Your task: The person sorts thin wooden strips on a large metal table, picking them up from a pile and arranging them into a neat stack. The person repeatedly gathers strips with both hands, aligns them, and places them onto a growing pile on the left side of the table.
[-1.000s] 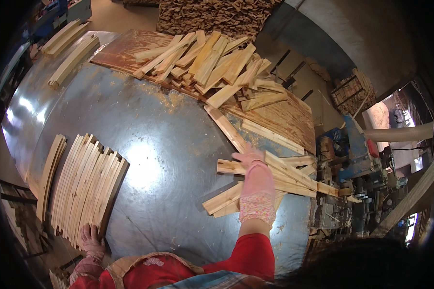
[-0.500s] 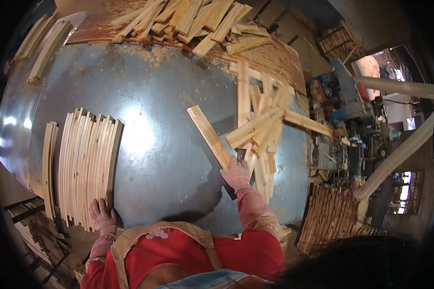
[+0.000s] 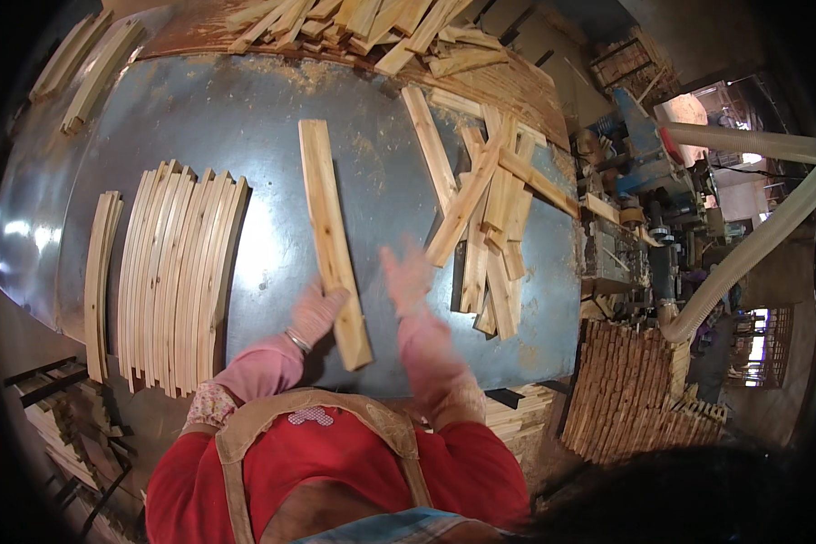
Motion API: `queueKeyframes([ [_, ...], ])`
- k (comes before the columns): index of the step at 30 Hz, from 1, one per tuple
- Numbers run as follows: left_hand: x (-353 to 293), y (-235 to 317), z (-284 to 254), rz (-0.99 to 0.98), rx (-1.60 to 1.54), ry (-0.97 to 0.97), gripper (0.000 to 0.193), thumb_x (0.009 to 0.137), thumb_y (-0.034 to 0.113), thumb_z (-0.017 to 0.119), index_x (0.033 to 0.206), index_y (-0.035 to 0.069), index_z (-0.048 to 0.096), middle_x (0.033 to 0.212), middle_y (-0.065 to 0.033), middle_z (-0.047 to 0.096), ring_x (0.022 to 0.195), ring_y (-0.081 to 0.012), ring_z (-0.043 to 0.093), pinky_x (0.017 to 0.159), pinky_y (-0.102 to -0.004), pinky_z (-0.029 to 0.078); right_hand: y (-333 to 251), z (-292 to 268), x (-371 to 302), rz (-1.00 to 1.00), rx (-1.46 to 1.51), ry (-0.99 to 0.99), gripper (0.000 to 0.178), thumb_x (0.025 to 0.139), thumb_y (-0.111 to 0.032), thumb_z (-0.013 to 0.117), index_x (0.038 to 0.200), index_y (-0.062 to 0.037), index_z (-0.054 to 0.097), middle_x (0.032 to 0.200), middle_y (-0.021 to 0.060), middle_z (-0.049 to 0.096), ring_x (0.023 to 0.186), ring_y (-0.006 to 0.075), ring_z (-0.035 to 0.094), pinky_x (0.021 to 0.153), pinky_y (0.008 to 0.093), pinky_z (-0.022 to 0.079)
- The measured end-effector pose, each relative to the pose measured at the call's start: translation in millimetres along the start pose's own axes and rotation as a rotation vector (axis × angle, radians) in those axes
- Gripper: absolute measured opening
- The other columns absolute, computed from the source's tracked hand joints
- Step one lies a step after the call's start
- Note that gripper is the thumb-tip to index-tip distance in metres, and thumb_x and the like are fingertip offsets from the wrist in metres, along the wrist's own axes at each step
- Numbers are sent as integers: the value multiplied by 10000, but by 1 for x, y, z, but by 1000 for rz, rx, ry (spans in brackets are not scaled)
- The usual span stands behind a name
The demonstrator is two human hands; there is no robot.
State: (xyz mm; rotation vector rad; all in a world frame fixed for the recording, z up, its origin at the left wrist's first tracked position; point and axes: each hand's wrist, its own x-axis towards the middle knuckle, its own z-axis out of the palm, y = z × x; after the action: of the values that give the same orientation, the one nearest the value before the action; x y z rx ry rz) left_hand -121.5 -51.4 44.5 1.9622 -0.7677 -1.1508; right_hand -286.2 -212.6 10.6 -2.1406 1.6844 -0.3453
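Observation:
A single wooden slat (image 3: 325, 213) slants across the middle of the table, its near end toward my body. My left hand (image 3: 315, 313) is closed round its left edge near that end, thumb on top. To the right of the slat, my right hand (image 3: 406, 276) is off it, blurred by motion. Its fingers look spread, with nothing visible in them. Left of my hands, a row of slats (image 3: 177, 272) lies side by side. Beyond my right hand is a loose, crossed pile of slats (image 3: 480, 208).
A metal-topped table (image 3: 218, 109) carries the wood, with offcuts (image 3: 354, 23) heaped at its far side. More slats (image 3: 104, 72) lie far left. Machinery with a pale hose (image 3: 743, 263) stands at the right, near stacked wood pieces (image 3: 621, 394).
The slat by my right hand has moved left to mid-table. My left hand has left the row and grips that slat. My right hand has let go and moved left; the loose pile has shifted.

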Motion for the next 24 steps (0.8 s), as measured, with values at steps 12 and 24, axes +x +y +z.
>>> queueKeyframes([
  [12, -71, -152, -123, 347, 835, 648, 795, 902, 234, 788, 1617, 102, 466, 1620, -234, 485, 1513, -416, 439, 1277, -565, 314, 7, -15, 32, 513, 571, 22, 795, 874, -338, 794, 1529, -59, 441, 1388, 221, 606, 1200, 398, 647, 1068, 486, 512],
  [24, 6, -36, -36, -245, 14, -15, 464, 930, 268, 792, 1285, -13, 689, 1333, -203, 689, 1166, -305, 679, 1006, -410, 539, 97, 18, 174, -61, -404, 173, 848, 875, -491, 793, 1537, -71, 468, 1451, 211, 591, 1400, 403, 534, 1118, 527, 485],
])
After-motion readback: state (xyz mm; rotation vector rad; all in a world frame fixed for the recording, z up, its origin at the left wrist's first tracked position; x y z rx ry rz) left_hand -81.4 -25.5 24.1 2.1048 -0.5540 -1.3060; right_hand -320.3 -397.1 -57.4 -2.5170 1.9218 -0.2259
